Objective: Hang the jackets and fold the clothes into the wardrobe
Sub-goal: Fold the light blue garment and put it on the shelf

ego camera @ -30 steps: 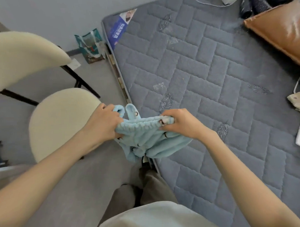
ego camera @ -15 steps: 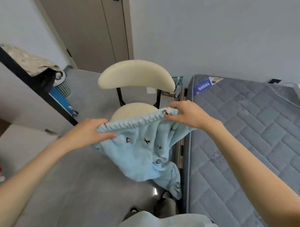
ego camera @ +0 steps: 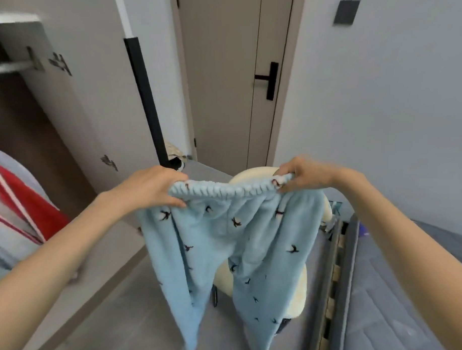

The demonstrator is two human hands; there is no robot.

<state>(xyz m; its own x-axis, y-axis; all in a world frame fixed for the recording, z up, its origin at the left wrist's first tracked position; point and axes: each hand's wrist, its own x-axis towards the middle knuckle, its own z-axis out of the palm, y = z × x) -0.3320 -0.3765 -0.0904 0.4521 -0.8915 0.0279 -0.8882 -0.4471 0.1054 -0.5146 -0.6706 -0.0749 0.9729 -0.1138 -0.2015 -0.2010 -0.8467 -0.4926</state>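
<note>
A pair of light blue fleece trousers (ego camera: 214, 243) with small dark bird prints hangs full length in front of me, both legs dangling toward the floor. My left hand (ego camera: 146, 189) grips the left end of the gathered elastic waistband. My right hand (ego camera: 300, 175) pinches the right end, so the waistband is stretched level between them. The open wardrobe (ego camera: 21, 124) stands at the left with its white rail high up. A red and grey jacket (ego camera: 19, 208) hangs inside it at the left edge.
A cream padded chair (ego camera: 253, 174) stands behind the trousers, mostly covered by them. The grey quilted mattress (ego camera: 401, 286) lies at the right on a slatted frame. A closed beige door (ego camera: 229, 78) with a black handle is straight ahead. Grey floor runs below.
My view swung up from the mattress toward the door and wardrobe. Both hands lifted the bunched trousers and drew apart along the waistband, and the legs dropped open to full length.
</note>
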